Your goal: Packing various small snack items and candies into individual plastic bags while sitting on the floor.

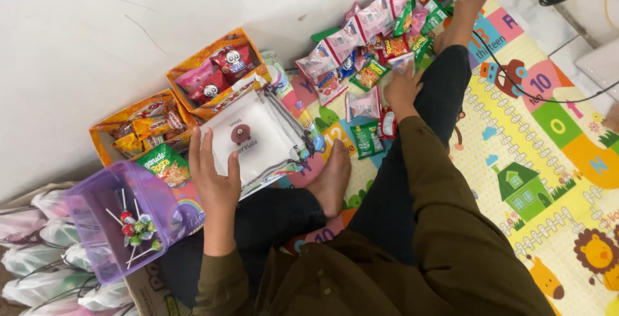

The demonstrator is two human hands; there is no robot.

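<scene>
- The person is sitting on a colourful play mat (pixel 548 122), and the left hand (pixel 214 175) is resting flat on the near-left edge of a stack of white drawstring pouches (pixel 258 138), fingers spread loosely and pointing away from the body, pinching nothing.
- The stack is lying just ahead and to the right of those fingers, touching them, its long axis running diagonally up toward the wall; the left hand is clearly the nearer one to it.
- The right hand (pixel 401 90) is reaching out well apart from the stack, into the heap of snack packets (pixel 380 26), fingers curled down onto a packet; I cannot tell whether they are pinching it.
- A green snack packet (pixel 166 163) is lying just beside the left hand, on its left.
- A purple plastic tub of lollipops (pixel 122 219) is sitting near the left wrist.
- Two orange cardboard trays of sweets (pixel 213 74) are standing against the wall beyond the stack.
</scene>
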